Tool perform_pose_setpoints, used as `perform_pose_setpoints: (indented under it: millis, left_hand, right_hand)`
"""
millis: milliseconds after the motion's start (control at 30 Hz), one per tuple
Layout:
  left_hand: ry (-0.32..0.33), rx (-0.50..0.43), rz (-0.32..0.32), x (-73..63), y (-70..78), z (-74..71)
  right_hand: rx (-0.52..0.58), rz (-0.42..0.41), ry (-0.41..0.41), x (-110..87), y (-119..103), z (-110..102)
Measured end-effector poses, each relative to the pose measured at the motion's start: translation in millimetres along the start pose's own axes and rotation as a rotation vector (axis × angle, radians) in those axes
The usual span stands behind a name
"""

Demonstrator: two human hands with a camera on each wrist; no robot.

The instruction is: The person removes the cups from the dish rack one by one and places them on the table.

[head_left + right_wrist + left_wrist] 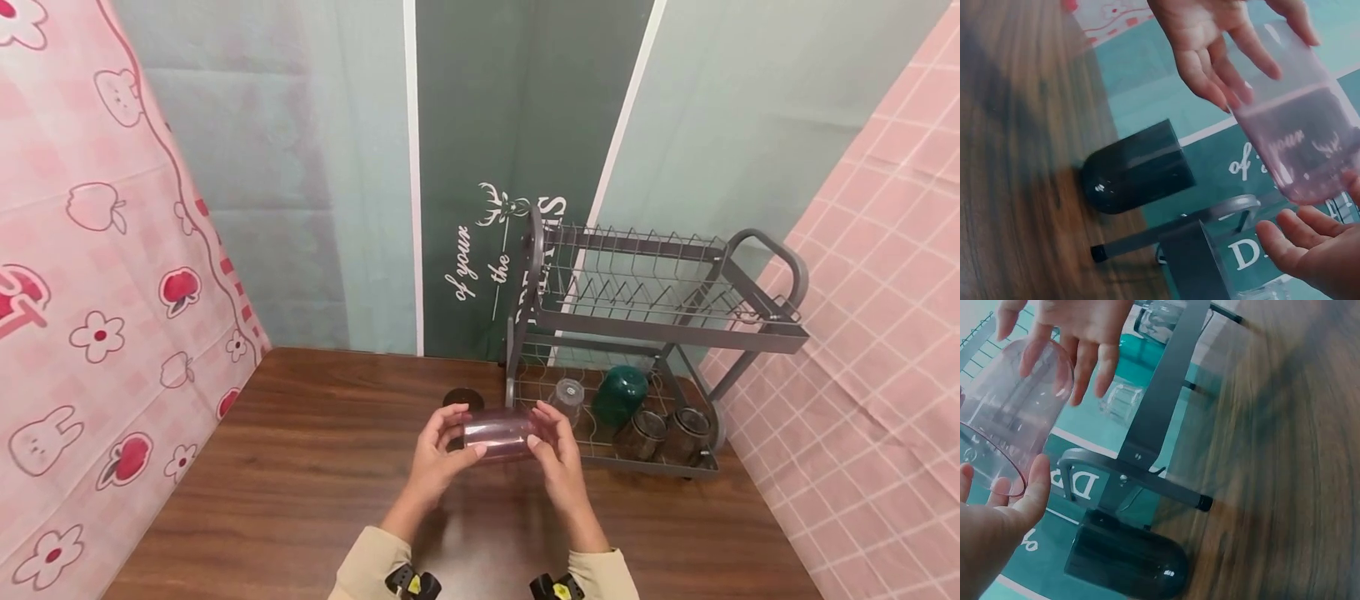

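Left edge: your table point(300, 467) runs out to the pink flowered cloth point(97, 275). Your left hand point(438, 454) is bent round the mouth end of the pink cup point(497, 435), thumb in front, rim caught between thumb and fingers. Just beyond that hand, the dark cup point(1138, 167) stands upright on the table, left of the rack. Pink cup itself: on its side in the air between your hands, off the table, mouth to your left, base to your right. Right hand point(558, 446) has the base end, thumb in front and forefinger over the top; the other fingers sit loose and partly spread. The wall looks smooth, so likely slippery; keep pressure light and even at both ends, and bring those loose fingers in for a surer hold. Turn with both wrists together, so neither end drops. Keep the left knuckles clear of the dark cup, which looks easy to knock over. Farther right, the rack point(675, 330): on its lower tier a clear glass point(568, 398), a teal cup point(621, 393) and two brown glasses point(647, 435). Mind the near post, close by your right fingers.
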State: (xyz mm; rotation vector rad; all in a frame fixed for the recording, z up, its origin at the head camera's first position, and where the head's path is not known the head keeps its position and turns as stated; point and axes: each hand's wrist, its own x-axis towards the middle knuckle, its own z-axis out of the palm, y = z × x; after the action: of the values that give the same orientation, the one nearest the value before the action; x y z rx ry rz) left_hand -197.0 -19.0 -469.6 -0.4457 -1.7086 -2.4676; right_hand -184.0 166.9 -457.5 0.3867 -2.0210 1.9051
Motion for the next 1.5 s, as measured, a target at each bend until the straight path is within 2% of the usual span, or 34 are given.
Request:
perform_pose_setpoints:
  millis: [133, 300, 467, 600, 767, 900, 1100, 1200, 1333, 1500]
  left_hand:
    - [0.018, -0.009, 0.0, 0.5, 1.6, -3.9]
    - [-0.001, 0.003, -0.002, -0.5, 2.4, -7.2]
    - [-0.003, 0.036, 0.02, -1.8, 5.8, -12.1]
    - [-0.006, 0.08, 0.022, -2.9, 10.3, -16.9]
    - [-0.051, 0.144, 0.021, -3.4, 23.9, -17.0]
    - [-0.072, 0.22, 0.02, -4.1, 40.8, -13.5]
    - [-0.083, 0.365, 0.017, -2.7, 51.3, -14.3]
    - [-0.077, 0.416, 0.015, -1.2, 47.7, -17.0]
    - [-0.047, 0.482, 0.015, 2.2, 33.7, -23.6]
    - [-0.023, 0.578, 0.032, 6.2, 24.7, -30.8]
  right_hand:
    - [-0.012, 0.02, -0.009, 0.0, -0.7, -2.6]
    - [-0.031, 0.085, 0.018, -0.3, -2.1, -1.5]
    - [-0.115, 0.087, -0.001, 0.5, -21.0, 1.8]
    - [-0.237, 0.037, -0.05, 2.0, -27.4, 1.0]
    - [-0.417, 0.031, -0.128, 6.4, -13.5, -10.1]
    - [-0.522, 0.042, -0.226, 11.9, -11.5, -20.1]
    - [-0.711, 0.03, -0.38, 19.1, -19.6, -33.2]
    - [-0.764, 0.032, -0.429, 21.2, -23.6, -38.5]
    - [-0.805, 0.025, -0.464, 24.3, -26.6, -44.0]
    - [-0.815, 0.079, -0.494, 31.1, -27.0, -48.2]
